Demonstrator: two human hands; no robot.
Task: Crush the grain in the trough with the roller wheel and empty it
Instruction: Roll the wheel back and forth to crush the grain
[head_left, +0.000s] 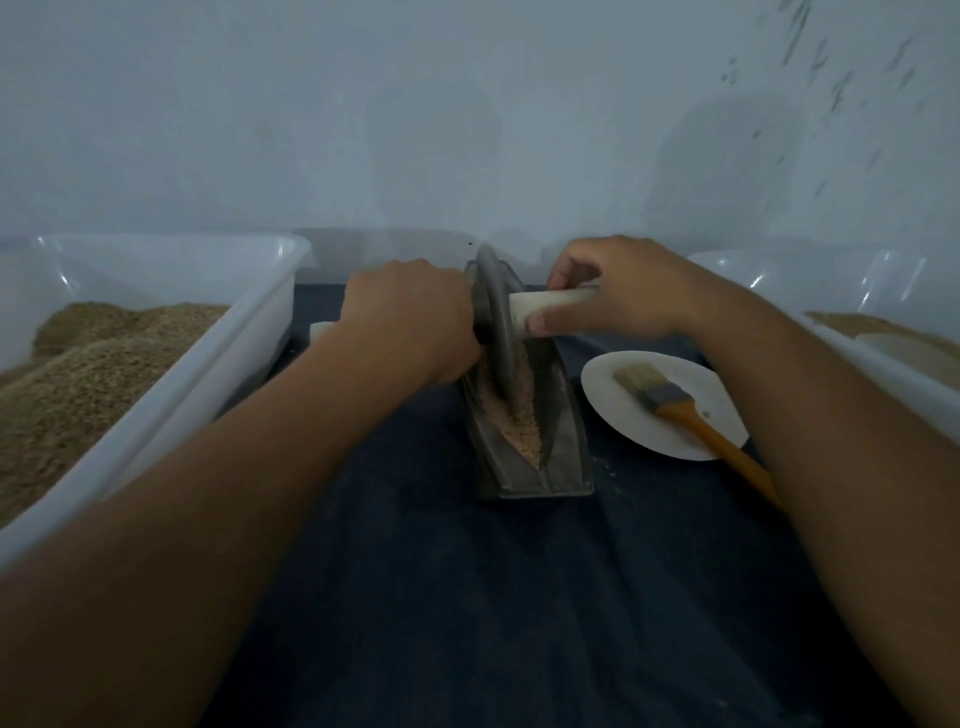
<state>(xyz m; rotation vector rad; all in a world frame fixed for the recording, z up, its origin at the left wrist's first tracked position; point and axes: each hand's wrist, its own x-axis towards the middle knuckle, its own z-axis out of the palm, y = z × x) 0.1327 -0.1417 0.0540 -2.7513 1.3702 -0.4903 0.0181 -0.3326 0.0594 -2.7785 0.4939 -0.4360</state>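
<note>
The trough is laid with its long axis from 6 to 12 o'clock, grain along its groove. The roller wheel is stood at its 12 o'clock end, the axle crosswise. The left hand and right hand are each wrapped round a handle, equally near; the next roll is judged to be toward 6 o'clock.

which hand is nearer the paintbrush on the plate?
Right. The right hand grips the roller handle just above the paintbrush; the left hand grips the handle across the trough.
</note>
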